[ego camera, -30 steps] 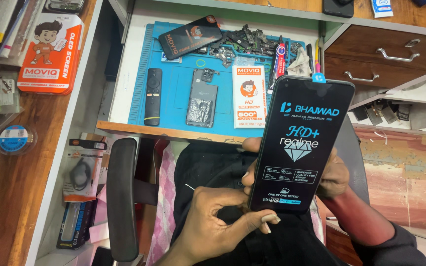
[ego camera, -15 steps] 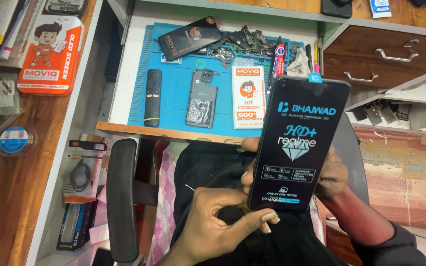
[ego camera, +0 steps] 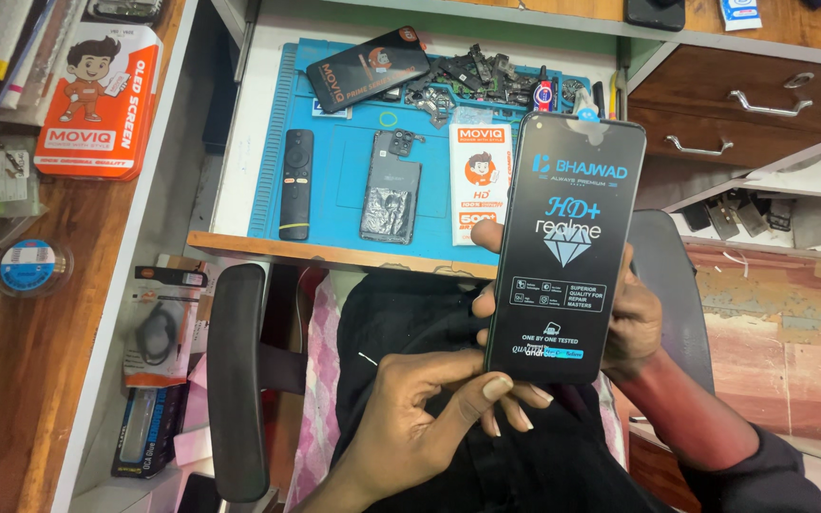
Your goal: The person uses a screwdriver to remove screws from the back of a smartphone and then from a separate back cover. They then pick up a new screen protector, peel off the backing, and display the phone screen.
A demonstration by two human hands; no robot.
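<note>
The right hand [ego camera: 634, 318] grips a black rectangular phone screen panel [ego camera: 563, 247] from behind; the left hand [ego camera: 429, 408] pinches its lower edge. Above the panel lies a blue rubber work mat [ego camera: 334, 161].

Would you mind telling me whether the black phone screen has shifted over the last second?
Yes, slightly. The black phone screen in the right hand has drifted down and a little left, its top edge now lower against the blue mat.

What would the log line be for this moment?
right hand: holds screen upright | left hand: fingertips at its bottom edge | behind: blue mat, remote
</note>
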